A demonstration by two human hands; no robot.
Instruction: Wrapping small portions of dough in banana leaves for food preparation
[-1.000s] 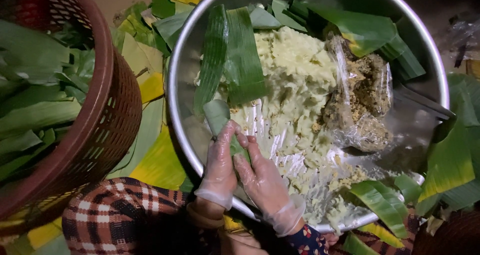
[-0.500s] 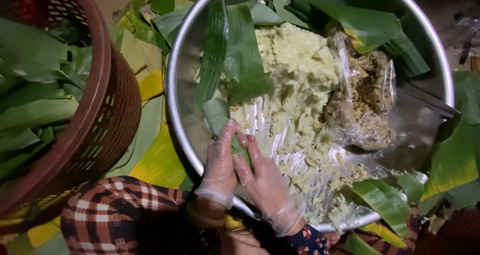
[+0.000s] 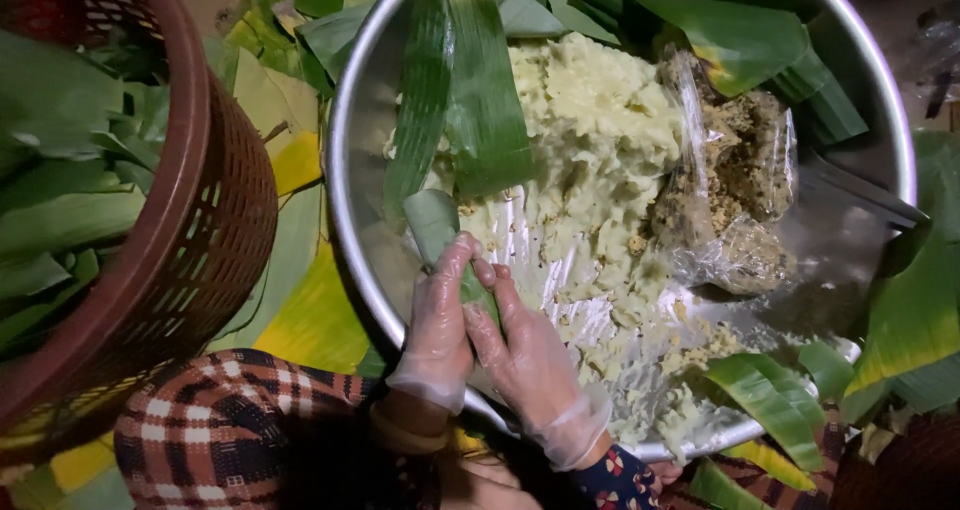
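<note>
Both my hands wear thin clear plastic gloves and meet over the near rim of a large metal bowl (image 3: pixel 350 120). My left hand (image 3: pixel 440 320) and my right hand (image 3: pixel 525 355) press together around a folded green leaf (image 3: pixel 440 225) whose top sticks out above my fingers. The bowl holds a heap of pale yellow mashed filling (image 3: pixel 590 130). A clear plastic bag of brownish filling (image 3: pixel 735 190) lies on the right side of the bowl. Two long green leaf strips (image 3: pixel 460 90) lie across the mash just beyond my hands.
A brown woven plastic basket (image 3: pixel 190 220) full of green leaves stands at the left. Loose green and yellow leaves (image 3: pixel 310 310) lie between basket and bowl and around the bowl's right side (image 3: pixel 920 310). My checked sleeve (image 3: pixel 230 420) is at the bottom.
My hands have stayed at the bowl's near rim with the folded leaf; the fingers have shifted slightly around it. Nothing else has moved.
</note>
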